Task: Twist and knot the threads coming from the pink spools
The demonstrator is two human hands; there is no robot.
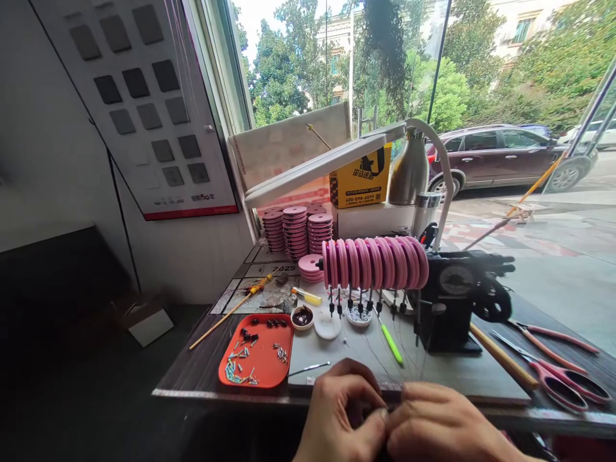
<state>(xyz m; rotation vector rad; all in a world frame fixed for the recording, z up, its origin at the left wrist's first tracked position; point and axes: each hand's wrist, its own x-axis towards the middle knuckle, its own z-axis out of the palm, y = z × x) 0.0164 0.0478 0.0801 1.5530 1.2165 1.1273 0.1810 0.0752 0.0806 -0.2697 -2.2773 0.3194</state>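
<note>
At the table's front edge my left hand [339, 410] and my right hand [436, 420] meet, fingers closed and fingertips pressed together. Whatever they pinch is hidden. Fine lines run down toward them from a row of pink spools [375, 263] mounted on a black winding machine [447, 295]. Small black fittings [360, 309] hang below the spools. Just beyond my left hand lies a thin metal pick [310, 369]. A green-handled tool [392, 343] rests on the pale board behind my hands.
Left sits an orange tray [256, 378] of small black and metal parts. Small dishes [302, 318] stand behind it. Scissors [561, 378] and pliers [553, 337] lie right. Stacked pink spools [295, 234] and a lamp [332, 160] are at the back.
</note>
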